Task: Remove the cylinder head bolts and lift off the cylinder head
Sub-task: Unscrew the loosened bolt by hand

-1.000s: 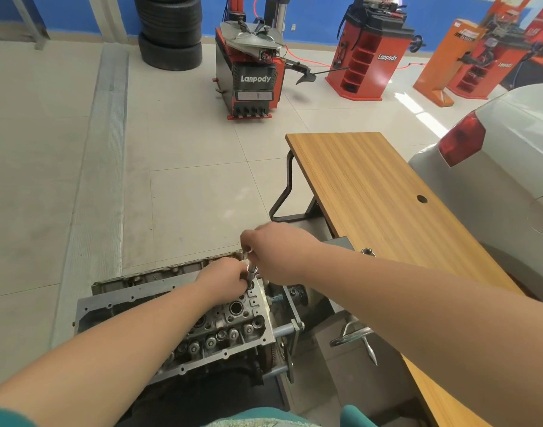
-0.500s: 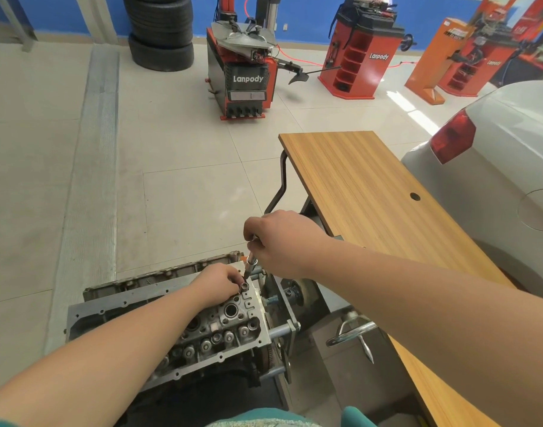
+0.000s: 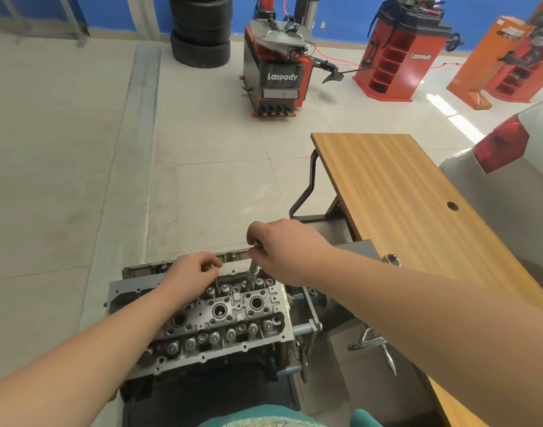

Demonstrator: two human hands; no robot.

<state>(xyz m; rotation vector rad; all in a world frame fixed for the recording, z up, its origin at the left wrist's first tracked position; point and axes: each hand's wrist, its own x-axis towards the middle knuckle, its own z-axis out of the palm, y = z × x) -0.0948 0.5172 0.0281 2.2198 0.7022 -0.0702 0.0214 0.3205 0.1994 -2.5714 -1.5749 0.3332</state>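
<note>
The cylinder head (image 3: 221, 315) sits low in the middle of the view on a metal engine stand (image 3: 310, 328), a grey cast-aluminium block with round plug wells down its centre and rows of shiny valve springs along both long sides. At its far edge a steel socket tool (image 3: 252, 272) stands upright, its lower end down among the valve gear near the head's right-hand end. The right hand (image 3: 282, 251) grips the top of this tool, fingers curled round it. The left hand (image 3: 191, 272) rests just beside it on the far edge of the head, fingers curled, the tips pinching something small and thin that is too small to make out. Both forearms cross over the near part of the head and hide some of it. To the right stands a wood-grain table (image 3: 402, 195), beyond it a white car (image 3: 510, 186). Farther off on the tiled floor are a red tyre changer (image 3: 279, 78) and stacked tyres (image 3: 201, 32).
</note>
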